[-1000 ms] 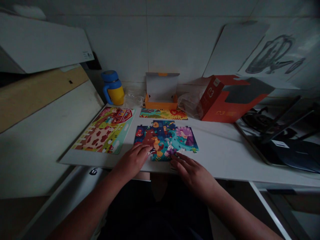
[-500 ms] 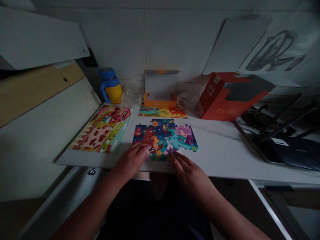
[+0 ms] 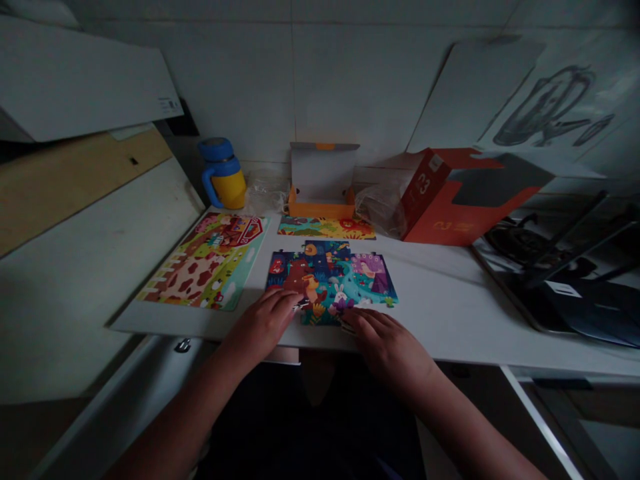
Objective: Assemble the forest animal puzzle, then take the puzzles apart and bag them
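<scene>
A partly joined jigsaw puzzle (image 3: 325, 280) lies on the white tabletop in front of me. Its dark blue and teal picture shows a bear, a fox and a white rabbit, and its outline is uneven. My left hand (image 3: 267, 317) rests on its lower left corner, fingers stretched out together over the edge. Beside the lower right edge is my right hand (image 3: 383, 337), its fingers curled over. Pale edges of what look like puzzle pieces (image 3: 347, 327) show under those fingertips; the rest of them is hidden by the hand.
A farm picture puzzle (image 3: 205, 267) lies at left, and a yellow animal puzzle (image 3: 325, 227) behind. Further back stand a blue and yellow jug (image 3: 225, 177), an open orange box (image 3: 321, 209), clear plastic bags (image 3: 383, 210) and a red box (image 3: 445, 210). Black equipment (image 3: 575, 280) sits at right.
My right hand has slid slightly right, off the puzzle's lower edge, uncovering more of it and the pale edges under the fingertips. My left hand stays in place. The view has shifted slightly.
</scene>
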### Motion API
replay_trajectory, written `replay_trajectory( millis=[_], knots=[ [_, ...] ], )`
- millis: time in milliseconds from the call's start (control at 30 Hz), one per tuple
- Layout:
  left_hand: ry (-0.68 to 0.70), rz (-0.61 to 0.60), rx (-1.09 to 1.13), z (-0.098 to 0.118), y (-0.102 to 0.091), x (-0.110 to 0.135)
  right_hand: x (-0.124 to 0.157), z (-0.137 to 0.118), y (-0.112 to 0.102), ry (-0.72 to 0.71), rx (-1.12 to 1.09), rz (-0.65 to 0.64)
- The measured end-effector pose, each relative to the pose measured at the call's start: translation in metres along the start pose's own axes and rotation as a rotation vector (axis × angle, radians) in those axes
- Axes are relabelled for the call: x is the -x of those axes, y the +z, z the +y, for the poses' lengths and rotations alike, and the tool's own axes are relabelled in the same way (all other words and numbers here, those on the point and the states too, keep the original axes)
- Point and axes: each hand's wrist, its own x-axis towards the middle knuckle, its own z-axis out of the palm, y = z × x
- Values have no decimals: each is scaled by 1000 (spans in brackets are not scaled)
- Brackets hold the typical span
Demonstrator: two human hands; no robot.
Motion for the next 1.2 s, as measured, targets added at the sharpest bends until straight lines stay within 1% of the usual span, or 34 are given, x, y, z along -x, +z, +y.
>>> replay_trajectory(
  millis=[233, 367, 467, 567, 633, 700, 767, 833, 900, 1000, 1067, 1133, 1200],
  knots=[
    [-25, -25, 16, -2, 0, 1, 2, 10, -1, 107, -52, 66],
    [-69, -21, 49, -2, -1, 2, 3, 18, -1, 129, -81, 93],
    [-131, 23, 138, -3, -3, 4, 4, 31, -1, 161, -126, 164],
    [-278, 65, 252, -10, -6, 5, 3, 47, -1, 237, -162, 274],
    [-416, 116, 354, -18, -8, 6, 3, 57, -2, 322, -187, 348],
    [-527, 180, 477, -25, -8, 6, 3, 63, -3, 463, -213, 416],
    [-583, 240, 585, -30, -8, 6, 5, 65, -3, 651, -270, 459],
    [-602, 263, 641, -30, -7, 5, 7, 65, -3, 809, -347, 477],
    [-597, 241, 645, -27, -7, 4, 9, 65, -3, 855, -391, 483],
    [-539, 187, 585, -21, -8, 3, 8, 64, -2, 799, -378, 478],
    [-448, 178, 505, -17, -9, 2, 6, 62, -3, 724, -349, 459],
    [-313, 170, 399, -12, -10, -2, 2, 57, -3, 615, -316, 446],
    [-182, 137, 309, -5, -9, -8, -2, 48, -2, 497, -286, 453]
  ],
)
